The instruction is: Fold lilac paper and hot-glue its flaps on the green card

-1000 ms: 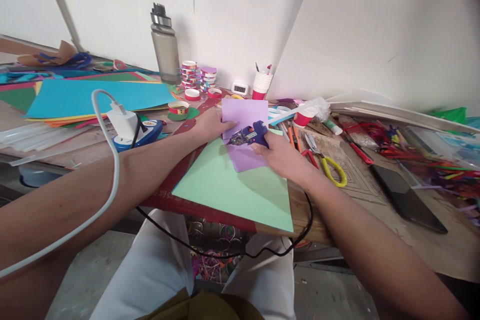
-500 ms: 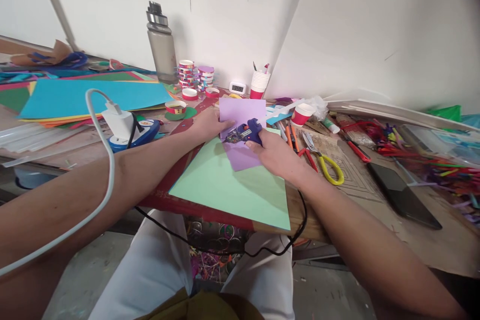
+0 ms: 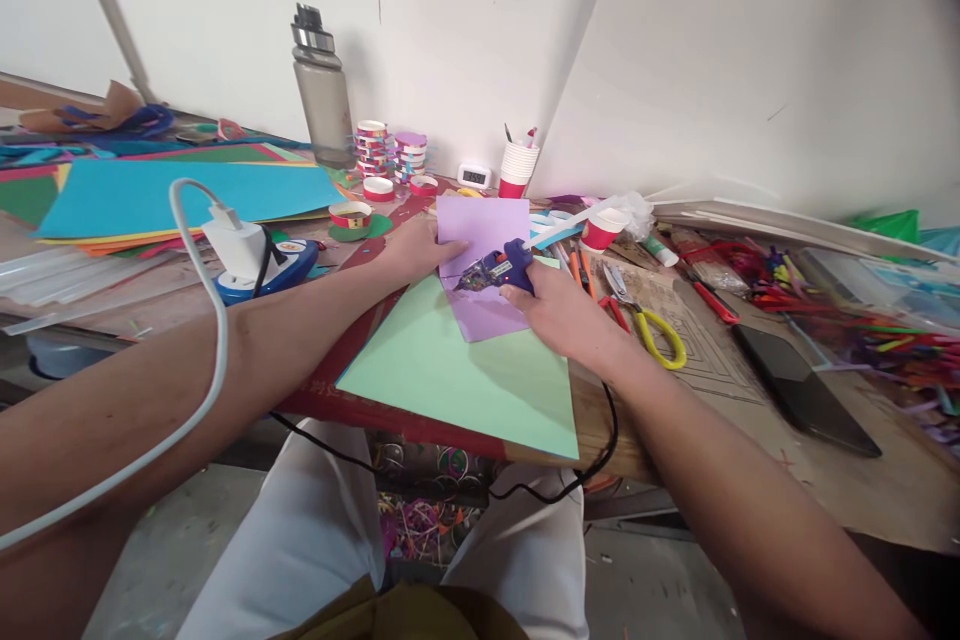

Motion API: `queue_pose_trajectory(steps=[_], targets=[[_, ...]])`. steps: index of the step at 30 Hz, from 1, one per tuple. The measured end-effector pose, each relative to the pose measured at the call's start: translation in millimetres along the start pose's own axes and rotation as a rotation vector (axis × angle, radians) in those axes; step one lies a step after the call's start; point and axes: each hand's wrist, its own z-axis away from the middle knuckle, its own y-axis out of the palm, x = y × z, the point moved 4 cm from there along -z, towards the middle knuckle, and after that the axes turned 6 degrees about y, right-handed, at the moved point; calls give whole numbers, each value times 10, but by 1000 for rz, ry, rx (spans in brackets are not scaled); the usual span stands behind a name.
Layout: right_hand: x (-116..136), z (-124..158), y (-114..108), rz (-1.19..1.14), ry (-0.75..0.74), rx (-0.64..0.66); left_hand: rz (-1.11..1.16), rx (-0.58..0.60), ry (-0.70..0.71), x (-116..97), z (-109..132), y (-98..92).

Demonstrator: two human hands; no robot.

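In my right hand (image 3: 559, 305) is a dark blue hot glue gun (image 3: 514, 266), a white glue stick (image 3: 571, 222) poking out of its back end. Its nozzle points left, over the lower left part of a purple paper sheet (image 3: 484, 218). Whether the nozzle touches the sheet, I cannot tell. My left hand (image 3: 421, 250) grips the left edge of the purple sheet, thumb on top and the other fingers mostly hidden. Beneath lies a light green paper sheet (image 3: 457, 385), reaching to the table's front edge. A black cord (image 3: 615, 420) hangs from the gun across my lap.
Scissors (image 3: 660, 335), a black phone (image 3: 806, 390) and a red-and-white paper cup (image 3: 604, 228) lie to the right. On the left stand a plugged-in white adapter (image 3: 244, 250) and coloured paper (image 3: 187, 195). Behind are a bottle (image 3: 322, 100), stacked paper rings (image 3: 371, 148) and a small clock (image 3: 475, 176).
My right hand has shifted the glue gun slightly to the right and down over the purple sheet. My left hand keeps its hold in the same place.
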Motion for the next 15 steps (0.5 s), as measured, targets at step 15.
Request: queue_pose_trajectory(steps=[15], targets=[[-239, -38, -74, -30, 91, 65, -77, -24, -13, 47, 13, 8]])
